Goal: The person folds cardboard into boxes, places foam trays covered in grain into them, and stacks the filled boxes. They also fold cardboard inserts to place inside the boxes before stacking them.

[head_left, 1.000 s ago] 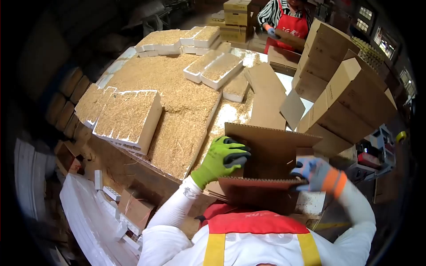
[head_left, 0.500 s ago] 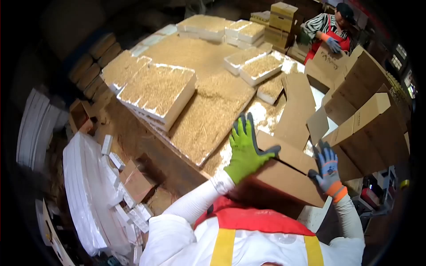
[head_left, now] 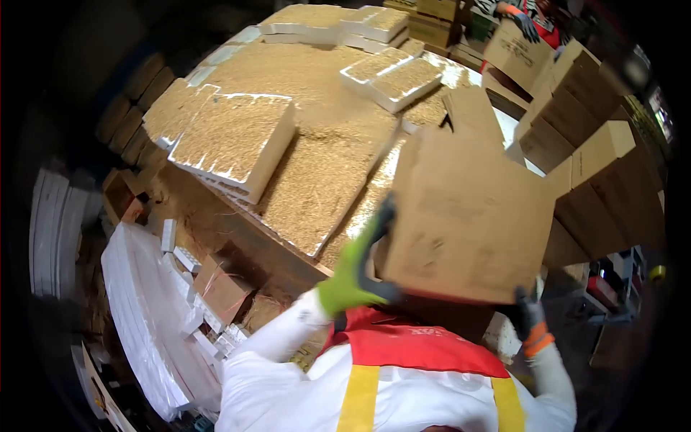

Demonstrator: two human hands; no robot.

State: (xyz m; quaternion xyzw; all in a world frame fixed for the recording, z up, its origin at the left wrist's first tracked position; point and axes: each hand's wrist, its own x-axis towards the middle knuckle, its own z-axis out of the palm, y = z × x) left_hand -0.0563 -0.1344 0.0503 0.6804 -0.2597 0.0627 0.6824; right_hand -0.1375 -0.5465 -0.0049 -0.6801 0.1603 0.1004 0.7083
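Note:
A brown cardboard box (head_left: 471,216) is tilted up in front of my body, one broad flat side facing the camera. My left hand (head_left: 356,266), in a green glove with dark fingertips, is at the box's left edge, thumb and fingers spread wide apart. At the lower right corner is my right hand (head_left: 527,317), in a grey glove with an orange cuff, its fingers partly hidden by the box. Beyond the box lies a flat cardboard piece (head_left: 479,115).
White trays full of tan granules (head_left: 234,137) stand on a granule-covered table (head_left: 309,194). Open cardboard boxes (head_left: 594,173) are at the right. A co-worker's gloved hand (head_left: 524,25) touches a box at the top right. Plastic-wrapped white stacks (head_left: 147,317) stand at the left.
The box has been raised and tipped, so its broad side now shows. My left hand has moved left and down, and my right hand has moved down to the box's lower corner.

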